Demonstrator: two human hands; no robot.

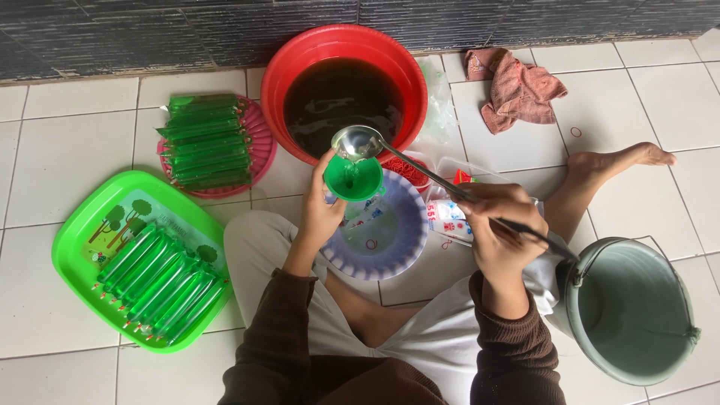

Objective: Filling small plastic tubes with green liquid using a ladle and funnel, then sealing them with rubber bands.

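My left hand (321, 214) grips a small green funnel (352, 180) with a thin plastic tube bag under it, over a purple-rimmed plate (397, 240). My right hand (499, 225) holds the long handle of a metal ladle (358, 142), its bowl tipped at the funnel's rim. Behind it stands a red basin (341, 45) full of dark liquid.
A green tray (82, 240) at the left holds several filled green tube bags. A pink basket (259, 150) holds more. A grey-green bucket (637, 315) stands at the right. A pink cloth (517, 90), small packets (450, 217) and my bare foot (622, 159) lie on the white tile floor.
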